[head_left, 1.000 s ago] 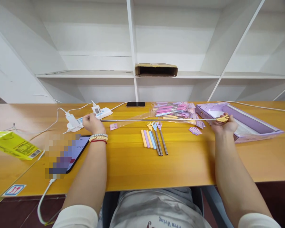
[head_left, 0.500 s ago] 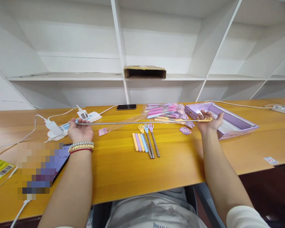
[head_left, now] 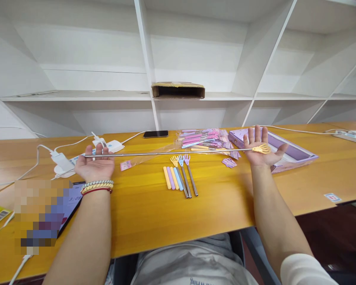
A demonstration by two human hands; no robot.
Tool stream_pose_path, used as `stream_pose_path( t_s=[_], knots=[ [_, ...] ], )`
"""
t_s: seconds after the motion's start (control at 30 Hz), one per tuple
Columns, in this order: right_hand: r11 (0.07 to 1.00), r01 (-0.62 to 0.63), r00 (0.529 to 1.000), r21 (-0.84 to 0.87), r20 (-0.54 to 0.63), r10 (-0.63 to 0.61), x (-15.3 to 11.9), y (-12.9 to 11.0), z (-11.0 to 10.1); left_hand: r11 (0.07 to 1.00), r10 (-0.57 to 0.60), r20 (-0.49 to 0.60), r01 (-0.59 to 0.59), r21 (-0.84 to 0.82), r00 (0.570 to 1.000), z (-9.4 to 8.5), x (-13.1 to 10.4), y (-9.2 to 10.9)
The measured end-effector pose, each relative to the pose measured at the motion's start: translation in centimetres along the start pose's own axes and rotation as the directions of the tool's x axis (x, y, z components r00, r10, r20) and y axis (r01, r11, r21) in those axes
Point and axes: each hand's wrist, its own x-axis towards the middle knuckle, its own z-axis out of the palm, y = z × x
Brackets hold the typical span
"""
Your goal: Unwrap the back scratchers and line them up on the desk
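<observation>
A telescopic back scratcher point(head_left: 166, 153) is drawn out long and lies across both upturned palms. Its bare metal end rests over my left hand point(head_left: 95, 166), whose fingers are loosely bent and apart, not wrapped round it. The yellow hand-shaped head lies on the palm of my right hand point(head_left: 259, 152), its fingers spread. Below the rod, on the table, three short back scratchers point(head_left: 187, 178) lie side by side with yellow, blue and purple heads. Just left of them is a row of yellow, purple and blue handle sleeves point(head_left: 173, 178).
Bagged back scratchers point(head_left: 204, 138) lie behind the rod. A purple box point(head_left: 293, 144) stands behind my right hand. A power strip point(head_left: 114, 146) with cables, a tablet point(head_left: 72, 202), a phone point(head_left: 156, 134) and small cards point(head_left: 229, 162) are on the table. White shelving point(head_left: 178, 47) rises behind, holding a cardboard box point(head_left: 178, 90).
My right hand's fingers have straightened and spread, baring the yellow head on the palm. My left hand's fingers have uncurled somewhat. The whole view has shifted slightly.
</observation>
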Motion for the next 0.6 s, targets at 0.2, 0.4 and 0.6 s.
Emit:
stream_pose_path(
  t_s=[0.2, 0.4, 0.6],
  knots=[
    [0.987, -0.058, 0.998, 0.152, 0.023, 0.055, -0.7, -0.2, 0.3, 0.905, -0.024, 0.038, 0.038, -0.425, 0.999, -0.1, -0.2, 0.1],
    [0.999, 0.004, 1.000, -0.047, 0.000, -0.004, -0.5, -0.4, 0.4, 0.824, -0.094, -0.017, 0.068, -0.562, 0.995, -0.3, -0.6, 0.8],
    [0.754, 0.173, 0.936, -0.634, -0.132, -0.326, 2.2, -0.4, -1.6, 0.733, -0.087, -0.028, 0.045, -0.679, 0.996, -1.2, -0.1, 0.9]
  ],
)
